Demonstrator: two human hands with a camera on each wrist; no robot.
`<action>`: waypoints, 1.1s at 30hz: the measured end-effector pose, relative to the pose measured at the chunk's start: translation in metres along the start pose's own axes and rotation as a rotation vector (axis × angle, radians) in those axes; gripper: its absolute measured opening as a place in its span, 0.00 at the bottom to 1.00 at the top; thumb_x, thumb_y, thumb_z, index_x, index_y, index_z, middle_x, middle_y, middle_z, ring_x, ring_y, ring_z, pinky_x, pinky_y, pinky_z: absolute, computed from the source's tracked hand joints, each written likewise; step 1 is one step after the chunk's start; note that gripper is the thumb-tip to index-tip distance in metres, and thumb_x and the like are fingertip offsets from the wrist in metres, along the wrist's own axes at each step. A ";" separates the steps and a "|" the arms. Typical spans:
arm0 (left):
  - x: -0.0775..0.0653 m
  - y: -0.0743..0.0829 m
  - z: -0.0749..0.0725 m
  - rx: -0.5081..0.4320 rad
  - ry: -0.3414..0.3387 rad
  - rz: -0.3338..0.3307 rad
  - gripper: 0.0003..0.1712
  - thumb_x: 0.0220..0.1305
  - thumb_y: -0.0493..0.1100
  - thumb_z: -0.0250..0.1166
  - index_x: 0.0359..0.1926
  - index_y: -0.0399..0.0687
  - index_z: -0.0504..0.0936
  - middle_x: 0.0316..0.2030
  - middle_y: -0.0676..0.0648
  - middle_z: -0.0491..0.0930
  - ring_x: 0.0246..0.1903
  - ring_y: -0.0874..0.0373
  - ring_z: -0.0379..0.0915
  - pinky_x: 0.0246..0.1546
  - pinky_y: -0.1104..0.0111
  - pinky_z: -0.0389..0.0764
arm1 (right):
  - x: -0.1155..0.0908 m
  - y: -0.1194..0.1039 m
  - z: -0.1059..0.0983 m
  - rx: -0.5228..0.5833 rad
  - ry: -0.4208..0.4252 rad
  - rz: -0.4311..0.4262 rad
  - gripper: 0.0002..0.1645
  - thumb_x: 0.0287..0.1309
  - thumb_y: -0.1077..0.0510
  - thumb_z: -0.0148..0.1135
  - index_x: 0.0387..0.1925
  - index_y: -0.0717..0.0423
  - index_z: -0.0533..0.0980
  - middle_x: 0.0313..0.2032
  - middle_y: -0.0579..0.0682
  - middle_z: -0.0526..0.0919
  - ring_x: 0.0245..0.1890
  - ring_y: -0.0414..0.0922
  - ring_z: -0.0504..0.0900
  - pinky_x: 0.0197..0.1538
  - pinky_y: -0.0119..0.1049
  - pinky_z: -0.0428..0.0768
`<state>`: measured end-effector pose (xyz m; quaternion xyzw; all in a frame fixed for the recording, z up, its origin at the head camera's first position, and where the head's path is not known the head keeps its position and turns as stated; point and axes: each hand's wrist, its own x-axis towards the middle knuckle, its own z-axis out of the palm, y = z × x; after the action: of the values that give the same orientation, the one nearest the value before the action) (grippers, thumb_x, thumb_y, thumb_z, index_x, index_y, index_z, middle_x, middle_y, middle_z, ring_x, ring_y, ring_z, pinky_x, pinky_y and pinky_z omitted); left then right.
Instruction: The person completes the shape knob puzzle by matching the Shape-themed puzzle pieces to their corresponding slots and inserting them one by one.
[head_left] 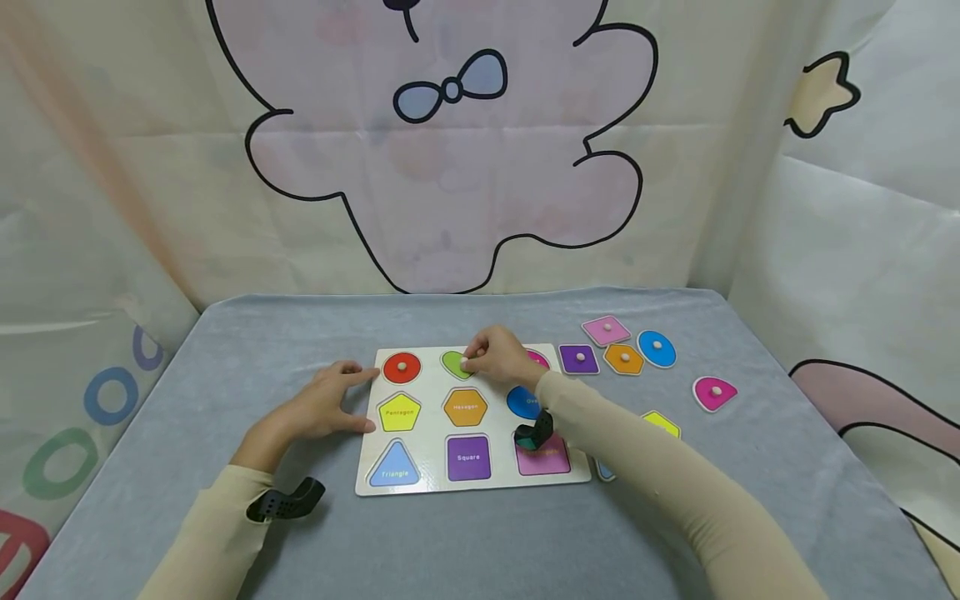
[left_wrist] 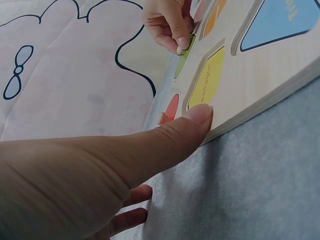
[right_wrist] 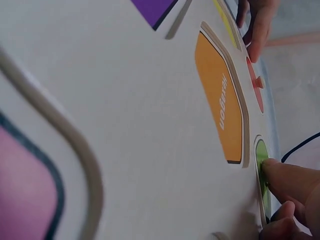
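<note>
A wooden shape puzzle board lies on the table, printed with named shapes. My right hand is over its top row and pinches the small pale knob of a green puzzle piece. That piece sits at the top middle recess, its right part covered by the fingers. At the board's left edge, my left hand is spread, with its thumb touching the rim beside the yellow pentagon recess. Its fingertips reach the edge near the red circle piece, whose knob stands up from the top left recess.
Right of the board lie loose knobbed pieces: a pink one, a purple square, an orange hexagon, a blue oval and a magenta one. My right forearm partly covers a yellow piece and a blue piece.
</note>
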<state>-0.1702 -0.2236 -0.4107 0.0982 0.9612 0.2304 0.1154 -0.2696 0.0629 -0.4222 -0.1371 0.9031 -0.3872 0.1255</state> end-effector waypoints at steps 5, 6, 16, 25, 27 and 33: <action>0.000 0.001 0.000 0.000 0.000 0.002 0.51 0.47 0.55 0.76 0.71 0.53 0.64 0.66 0.34 0.62 0.62 0.38 0.58 0.61 0.40 0.68 | 0.000 -0.001 -0.001 -0.022 -0.012 -0.014 0.07 0.52 0.55 0.72 0.30 0.53 0.85 0.22 0.46 0.75 0.32 0.43 0.73 0.34 0.29 0.70; 0.001 0.000 0.000 0.001 -0.001 0.003 0.51 0.47 0.55 0.76 0.71 0.53 0.64 0.66 0.34 0.62 0.62 0.38 0.58 0.61 0.40 0.68 | -0.001 -0.001 -0.002 -0.027 -0.014 -0.016 0.06 0.52 0.55 0.72 0.30 0.53 0.85 0.23 0.45 0.75 0.32 0.43 0.73 0.34 0.29 0.70; 0.003 -0.001 0.002 0.013 -0.002 -0.001 0.52 0.46 0.57 0.76 0.71 0.54 0.63 0.67 0.34 0.61 0.63 0.37 0.57 0.61 0.39 0.67 | -0.003 -0.001 -0.003 -0.027 -0.027 -0.031 0.07 0.52 0.55 0.72 0.32 0.52 0.85 0.25 0.45 0.76 0.33 0.43 0.73 0.38 0.29 0.70; 0.001 0.000 0.000 0.000 0.003 0.006 0.52 0.46 0.56 0.76 0.71 0.53 0.64 0.66 0.34 0.61 0.63 0.37 0.57 0.61 0.40 0.67 | -0.005 0.004 -0.012 0.020 -0.111 -0.097 0.13 0.58 0.52 0.67 0.43 0.53 0.83 0.36 0.48 0.81 0.31 0.42 0.76 0.35 0.29 0.76; 0.001 0.000 0.000 -0.003 0.001 0.008 0.52 0.47 0.56 0.76 0.71 0.53 0.64 0.66 0.34 0.61 0.63 0.37 0.57 0.61 0.40 0.67 | -0.008 0.007 -0.017 0.038 -0.144 -0.092 0.14 0.61 0.50 0.64 0.45 0.52 0.82 0.38 0.49 0.82 0.30 0.43 0.78 0.34 0.30 0.78; 0.002 -0.002 0.002 -0.007 -0.003 0.007 0.52 0.46 0.55 0.76 0.71 0.53 0.63 0.67 0.35 0.61 0.63 0.37 0.56 0.61 0.40 0.67 | -0.016 0.019 -0.035 0.047 -0.172 -0.056 0.16 0.63 0.48 0.61 0.48 0.50 0.82 0.43 0.50 0.83 0.32 0.44 0.79 0.36 0.30 0.76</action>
<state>-0.1721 -0.2241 -0.4141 0.1013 0.9599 0.2341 0.1165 -0.2695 0.1044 -0.4107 -0.1919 0.8755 -0.3984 0.1948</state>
